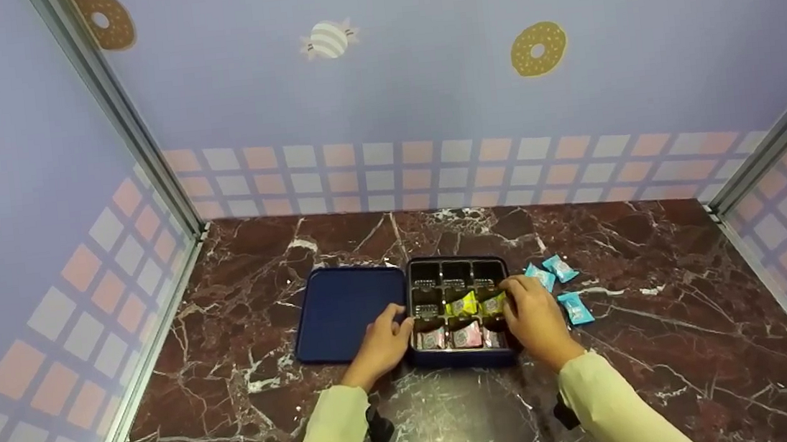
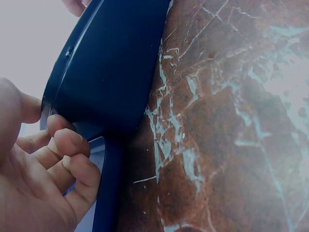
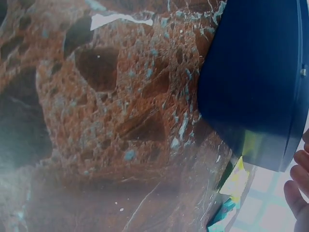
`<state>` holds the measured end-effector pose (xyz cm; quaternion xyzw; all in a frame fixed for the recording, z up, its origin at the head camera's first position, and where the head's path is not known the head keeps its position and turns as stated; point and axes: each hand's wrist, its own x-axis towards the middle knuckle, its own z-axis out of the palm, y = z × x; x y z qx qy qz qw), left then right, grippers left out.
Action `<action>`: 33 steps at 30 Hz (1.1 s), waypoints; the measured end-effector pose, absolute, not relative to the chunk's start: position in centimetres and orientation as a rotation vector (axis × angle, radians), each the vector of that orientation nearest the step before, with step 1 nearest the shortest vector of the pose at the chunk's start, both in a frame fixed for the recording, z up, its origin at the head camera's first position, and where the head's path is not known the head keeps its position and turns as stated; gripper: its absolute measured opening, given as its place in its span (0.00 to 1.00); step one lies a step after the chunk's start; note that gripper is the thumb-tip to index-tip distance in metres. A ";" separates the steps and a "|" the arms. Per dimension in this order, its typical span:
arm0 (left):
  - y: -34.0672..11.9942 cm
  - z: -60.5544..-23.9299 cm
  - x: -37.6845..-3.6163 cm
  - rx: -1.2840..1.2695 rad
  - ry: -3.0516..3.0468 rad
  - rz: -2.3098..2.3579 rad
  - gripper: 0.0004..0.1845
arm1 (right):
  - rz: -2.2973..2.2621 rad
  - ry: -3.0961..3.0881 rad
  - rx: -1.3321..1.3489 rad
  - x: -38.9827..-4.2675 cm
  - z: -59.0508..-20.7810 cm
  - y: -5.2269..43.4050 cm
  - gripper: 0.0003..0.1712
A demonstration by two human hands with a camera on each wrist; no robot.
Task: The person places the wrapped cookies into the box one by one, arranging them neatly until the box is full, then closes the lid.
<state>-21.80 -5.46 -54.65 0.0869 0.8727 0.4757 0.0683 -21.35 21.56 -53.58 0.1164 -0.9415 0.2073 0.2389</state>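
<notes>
A dark blue divided box holds pink-wrapped candies in its front row. In the middle row lie a yellow-wrapped candy in the centre compartment and another yellow candy in the right one. My left hand grips the box's left rim, thumb and curled fingers showing at the edge in the left wrist view. Over the right rim reaches my right hand, its fingertips at the right-hand yellow candy; whether they pinch it is hidden. In the right wrist view, a yellow wrapper shows outside the box.
Left of the box lies the flat blue lid. Several blue-wrapped candies lie on the marbled table to the right. The box's back row shows bare compartments. Patterned panels wall the table at back and sides.
</notes>
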 end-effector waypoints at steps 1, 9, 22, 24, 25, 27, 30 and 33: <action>-5.5 -54.7 -21.8 0.262 2.634 1.429 0.17 | 0.563 -2.581 0.306 -21.3 -53.6 21.6 0.12; -5.6 -54.7 -21.8 0.275 2.623 1.428 0.17 | 0.542 -2.599 0.246 -21.3 -53.8 21.9 0.17; -5.4 -54.5 -21.9 0.257 2.619 1.421 0.17 | 0.498 -2.673 0.213 -21.3 -54.3 22.9 0.23; -5.5 -54.5 -21.9 0.256 2.615 1.425 0.17 | 0.487 -2.716 0.214 -21.3 -54.3 23.1 0.26; -5.5 -54.5 -21.9 0.258 2.614 1.425 0.18 | 0.484 -2.739 0.211 -21.3 -54.3 23.2 0.27; -5.5 -54.5 -21.9 0.257 2.611 1.426 0.18 | 0.487 -2.781 0.209 -21.3 -54.4 23.3 0.29; -5.5 -54.6 -21.8 0.255 2.612 1.418 0.18 | 0.498 -2.829 0.215 -21.2 -54.6 23.6 0.32; -5.5 -54.7 -21.8 0.253 2.616 1.415 0.17 | 0.503 -2.866 0.225 -21.1 -54.9 23.8 0.34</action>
